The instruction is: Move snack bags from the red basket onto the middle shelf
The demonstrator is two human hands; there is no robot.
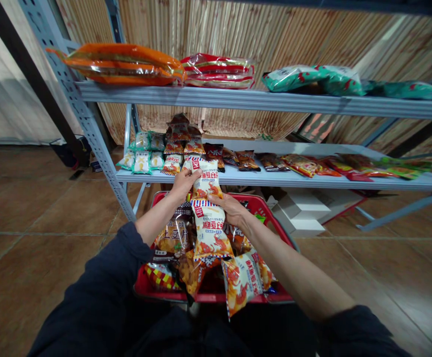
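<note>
Both hands hold a white and orange snack bag between them, in front of the lower shelf's edge. My left hand grips its upper left side, fingers closed on it. At its lower right corner is my right hand, fingers pinching the bag. Directly below, a matching snack bag lies on top of the pile in a red basket. Another like it hangs over the basket's near rim. A dark brown chip bag lies at the basket's left.
On the lower shelf stand small green-white packets, stacked orange snack bags and a row of flat packets. Larger bags lie on the upper shelf. White boxes sit beneath, and a slotted post rises at the left.
</note>
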